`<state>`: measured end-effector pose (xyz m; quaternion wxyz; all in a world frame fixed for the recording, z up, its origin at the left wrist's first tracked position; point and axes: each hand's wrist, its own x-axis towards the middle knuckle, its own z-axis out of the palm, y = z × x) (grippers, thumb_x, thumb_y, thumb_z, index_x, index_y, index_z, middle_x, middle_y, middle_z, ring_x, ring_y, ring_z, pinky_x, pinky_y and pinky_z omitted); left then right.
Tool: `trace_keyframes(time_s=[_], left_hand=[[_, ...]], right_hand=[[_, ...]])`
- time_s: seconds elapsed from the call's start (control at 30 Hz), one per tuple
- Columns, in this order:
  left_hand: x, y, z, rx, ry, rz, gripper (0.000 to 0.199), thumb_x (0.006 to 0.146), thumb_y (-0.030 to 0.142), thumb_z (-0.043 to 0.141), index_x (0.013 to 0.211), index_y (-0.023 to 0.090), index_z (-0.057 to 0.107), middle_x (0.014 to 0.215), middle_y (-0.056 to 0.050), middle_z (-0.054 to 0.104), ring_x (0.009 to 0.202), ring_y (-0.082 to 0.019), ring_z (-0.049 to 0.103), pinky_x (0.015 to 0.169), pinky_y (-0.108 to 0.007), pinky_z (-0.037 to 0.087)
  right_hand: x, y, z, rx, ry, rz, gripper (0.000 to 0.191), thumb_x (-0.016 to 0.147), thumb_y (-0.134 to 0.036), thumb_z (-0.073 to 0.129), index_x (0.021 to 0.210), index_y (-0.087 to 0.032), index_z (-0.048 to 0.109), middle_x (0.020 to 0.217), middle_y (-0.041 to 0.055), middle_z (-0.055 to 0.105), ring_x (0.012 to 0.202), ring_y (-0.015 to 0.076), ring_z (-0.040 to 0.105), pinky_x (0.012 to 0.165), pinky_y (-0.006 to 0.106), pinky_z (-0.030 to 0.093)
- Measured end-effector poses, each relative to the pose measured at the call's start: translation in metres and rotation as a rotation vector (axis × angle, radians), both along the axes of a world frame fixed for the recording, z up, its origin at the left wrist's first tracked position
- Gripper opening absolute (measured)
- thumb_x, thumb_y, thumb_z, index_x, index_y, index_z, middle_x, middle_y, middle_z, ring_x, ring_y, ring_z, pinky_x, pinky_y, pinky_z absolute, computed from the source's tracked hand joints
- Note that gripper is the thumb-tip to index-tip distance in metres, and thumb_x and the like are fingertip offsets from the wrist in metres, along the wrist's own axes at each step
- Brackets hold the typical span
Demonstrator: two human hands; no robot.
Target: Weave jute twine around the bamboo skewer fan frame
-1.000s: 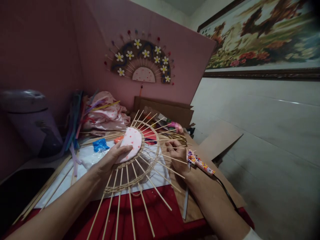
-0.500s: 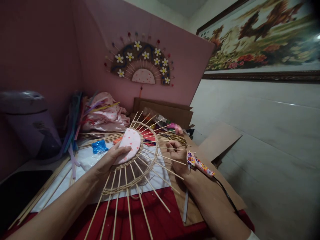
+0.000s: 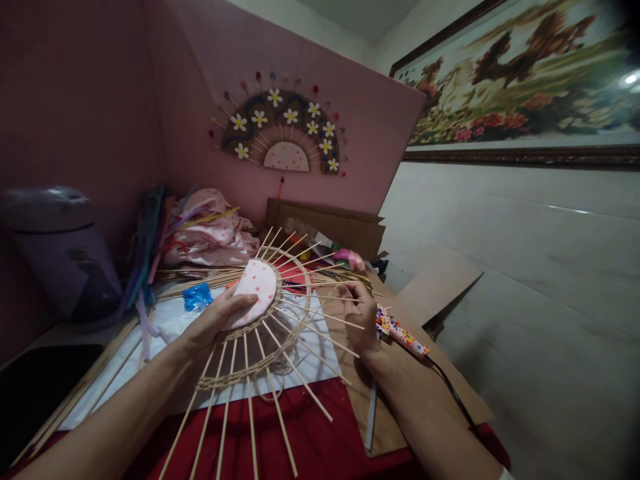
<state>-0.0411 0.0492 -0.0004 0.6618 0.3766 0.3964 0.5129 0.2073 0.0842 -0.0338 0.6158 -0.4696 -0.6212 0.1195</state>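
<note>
My left hand point(image 3: 220, 319) grips a half-round fan frame point(image 3: 270, 363) at its straight side, thumb on top of the padded white half-disc point(image 3: 259, 287) with red dots. Thin wooden sticks fan out from that centre. A braided twine band edges the half-disc, and a second twine arc point(image 3: 250, 373) runs across the sticks farther out. My right hand point(image 3: 360, 310) is closed in a pinch among the stick ends on the right side. Whatever its fingertips hold is too small to make out. Loose twine point(image 3: 270, 393) hangs below the frame.
A flower-patterned glue gun point(image 3: 403, 333) with a black cord lies on brown cardboard point(image 3: 385, 420) at right. Behind are pink dotted cloth point(image 3: 213, 223), a blue packet point(image 3: 197, 296) and bundled sticks. A finished flowered fan point(image 3: 280, 127) hangs on the pink board. A lilac bin point(image 3: 60, 260) stands left.
The fan frame has shifted slightly left and tilted a little. My right hand has stayed near the right-hand stick ends, its fingers still pinched. My left hand keeps its hold.
</note>
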Motion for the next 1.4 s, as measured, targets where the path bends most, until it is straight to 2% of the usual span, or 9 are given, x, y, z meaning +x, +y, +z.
trace_keyframes(time_s=[0.1,0.27,0.53,0.8,0.93,1.1,1.23,1.33,1.4], left_hand=[[0.0,0.0,0.002,-0.015,0.017,-0.001,0.072,0.06,0.024,0.071,0.128,0.013,0.047,0.081,-0.009,0.072,0.062,-0.022,0.067,0.06,-0.029,0.052],[0.0,-0.001,0.005,-0.065,0.029,0.013,0.067,0.062,0.022,0.07,0.125,0.014,0.05,0.08,-0.008,0.072,0.058,-0.021,0.066,0.06,-0.029,0.053],[-0.004,0.002,0.001,-0.088,0.026,0.037,0.053,0.065,0.018,0.068,0.116,0.015,0.055,0.078,-0.007,0.072,0.06,-0.02,0.067,0.058,-0.03,0.054],[-0.006,0.004,0.002,-0.055,0.098,0.046,0.052,0.065,0.017,0.068,0.115,0.014,0.055,0.075,-0.005,0.072,0.054,-0.018,0.065,0.051,-0.026,0.053],[-0.005,-0.003,0.011,-0.081,0.105,0.039,0.055,0.063,0.017,0.07,0.116,0.014,0.056,0.074,-0.006,0.072,0.052,-0.019,0.065,0.049,-0.027,0.053],[-0.005,-0.011,0.018,-0.125,0.071,0.013,0.057,0.061,0.017,0.071,0.116,0.014,0.055,0.069,-0.006,0.071,0.048,-0.019,0.064,0.045,-0.026,0.051],[-0.003,-0.016,0.019,-0.158,0.06,-0.095,0.058,0.064,0.02,0.071,0.119,0.014,0.053,0.067,-0.006,0.07,0.051,-0.02,0.064,0.047,-0.026,0.052],[0.0,-0.021,0.02,-0.147,0.046,-0.157,0.07,0.064,0.02,0.07,0.129,0.017,0.045,0.074,-0.006,0.072,0.055,-0.02,0.066,0.051,-0.027,0.053],[0.002,-0.023,0.021,-0.135,0.032,-0.185,0.076,0.064,0.022,0.07,0.133,0.019,0.04,0.078,-0.006,0.072,0.058,-0.021,0.067,0.052,-0.027,0.053]], right_hand=[[0.0,0.0,0.002,-0.014,0.014,-0.002,0.024,0.085,-0.039,0.051,0.077,-0.017,0.056,0.067,-0.0018,0.052,0.063,0.012,0.046,0.06,0.024,0.037],[0.002,-0.001,0.004,0.044,0.011,-0.095,0.022,0.085,-0.037,0.051,0.081,-0.016,0.057,0.069,-0.0008,0.054,0.061,0.0122,0.047,0.059,0.024,0.037],[0.004,-0.001,0.007,0.081,0.099,-0.126,0.023,0.082,-0.04,0.055,0.082,-0.017,0.055,0.071,0.0009,0.056,0.064,0.0138,0.051,0.062,0.026,0.04],[0.007,0.001,0.008,0.13,0.068,-0.172,0.02,0.085,-0.036,0.051,0.084,-0.016,0.057,0.077,0.0026,0.057,0.072,0.015,0.051,0.069,0.028,0.041],[0.008,0.003,0.011,0.068,0.16,-0.093,0.025,0.081,-0.041,0.055,0.08,-0.015,0.057,0.07,0.0005,0.054,0.062,0.0122,0.047,0.059,0.025,0.039],[0.009,0.009,0.007,-0.106,0.356,0.142,0.03,0.076,-0.046,0.059,0.08,-0.017,0.054,0.059,-0.0053,0.043,0.043,0.0064,0.031,0.038,0.02,0.026],[0.002,0.007,0.002,-0.114,0.261,0.188,0.028,0.075,-0.045,0.06,0.072,-0.017,0.054,0.056,-0.0048,0.045,0.044,0.007,0.035,0.041,0.021,0.03],[-0.007,0.0,0.007,-0.11,0.176,0.16,0.027,0.078,-0.044,0.056,0.069,-0.019,0.055,0.059,-0.0022,0.051,0.05,0.0103,0.044,0.046,0.023,0.038],[-0.013,-0.006,0.013,-0.089,0.121,0.118,0.028,0.082,-0.045,0.052,0.074,-0.019,0.057,0.065,0.0006,0.056,0.058,0.0129,0.051,0.053,0.026,0.045]])
